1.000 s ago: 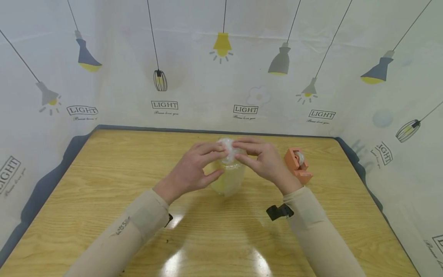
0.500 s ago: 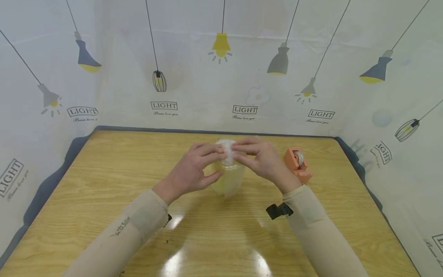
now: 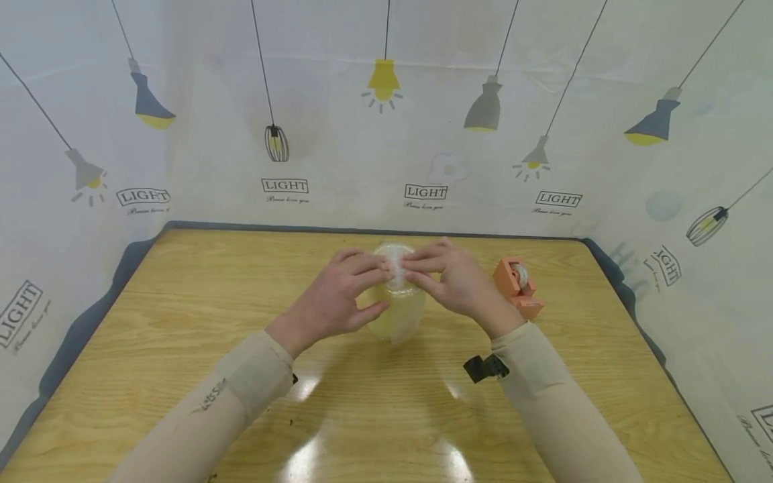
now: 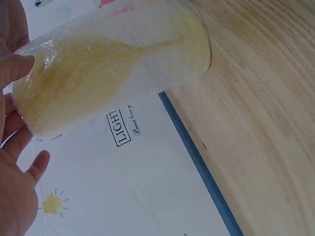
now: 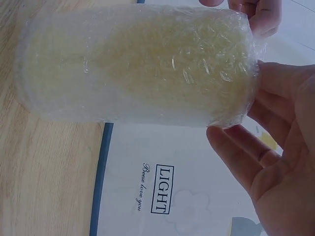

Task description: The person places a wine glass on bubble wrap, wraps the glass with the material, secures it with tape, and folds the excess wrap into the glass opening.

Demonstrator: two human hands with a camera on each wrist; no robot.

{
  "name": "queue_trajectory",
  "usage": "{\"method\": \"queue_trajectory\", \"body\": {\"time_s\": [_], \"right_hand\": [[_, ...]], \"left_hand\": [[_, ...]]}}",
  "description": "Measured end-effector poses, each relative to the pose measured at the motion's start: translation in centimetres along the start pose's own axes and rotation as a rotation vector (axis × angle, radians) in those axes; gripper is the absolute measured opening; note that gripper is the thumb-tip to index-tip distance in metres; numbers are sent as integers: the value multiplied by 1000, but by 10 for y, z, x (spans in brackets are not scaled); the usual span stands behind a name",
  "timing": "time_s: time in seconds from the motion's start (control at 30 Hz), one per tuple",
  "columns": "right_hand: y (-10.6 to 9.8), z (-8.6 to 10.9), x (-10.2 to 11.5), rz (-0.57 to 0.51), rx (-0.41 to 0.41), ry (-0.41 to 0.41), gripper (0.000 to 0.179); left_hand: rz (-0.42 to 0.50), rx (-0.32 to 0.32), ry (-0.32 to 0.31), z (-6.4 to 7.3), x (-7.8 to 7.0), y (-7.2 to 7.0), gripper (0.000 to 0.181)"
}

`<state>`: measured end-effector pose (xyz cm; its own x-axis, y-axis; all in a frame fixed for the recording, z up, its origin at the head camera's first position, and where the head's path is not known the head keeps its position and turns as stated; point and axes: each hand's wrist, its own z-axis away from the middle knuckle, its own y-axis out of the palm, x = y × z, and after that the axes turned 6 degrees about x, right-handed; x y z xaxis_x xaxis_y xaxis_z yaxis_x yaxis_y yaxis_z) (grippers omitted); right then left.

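Observation:
A cylinder swathed in clear bubble wrap (image 3: 395, 316), with something yellowish inside, stands upright on the wooden table. My left hand (image 3: 332, 295) touches its top from the left, fingers extended over the wrap and thumb apart from it. From the right, my right hand (image 3: 461, 283) lays its fingertips and thumb on the same wrapped end. The left wrist view shows the cylinder's wrapped side (image 4: 108, 64) beside that hand's fingers. In the right wrist view, the right thumb and fingers lie spread around the end's rim. What exactly is inside the wrap is blurred.
An orange tape dispenser (image 3: 516, 287) with a roll of tape stands just right of the right hand. Behind the table (image 3: 229, 295) hangs a pale cloth (image 3: 338, 134) printed with lamps. A black strap (image 3: 486, 369) hangs at the right wrist.
The right thumb and fingers have shifted slightly inward over the wrapped top. My left hand stays nearly in place, and the cylinder remains upright where it was.

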<state>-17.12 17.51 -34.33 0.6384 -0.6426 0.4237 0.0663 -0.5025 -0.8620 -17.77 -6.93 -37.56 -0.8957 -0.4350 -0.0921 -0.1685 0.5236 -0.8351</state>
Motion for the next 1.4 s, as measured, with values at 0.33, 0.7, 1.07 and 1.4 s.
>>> {"method": "queue_trajectory", "body": {"time_s": [0.33, 0.7, 1.07, 1.4], "right_hand": [[4, -1, -1, -5, 40, -5, 26], [7, -1, 0, 8, 54, -18, 27], [13, -6, 0, 135, 26, -134, 32], [18, -10, 7, 303, 2, -205, 37]], "left_hand": [[-33, 10, 7, 1, 1, 3, 40], [-78, 40, 1, -1, 2, 5, 41], [-129, 72, 28, -2, 4, 8, 35], [-183, 154, 32, -8, 3, 9, 24]]}}
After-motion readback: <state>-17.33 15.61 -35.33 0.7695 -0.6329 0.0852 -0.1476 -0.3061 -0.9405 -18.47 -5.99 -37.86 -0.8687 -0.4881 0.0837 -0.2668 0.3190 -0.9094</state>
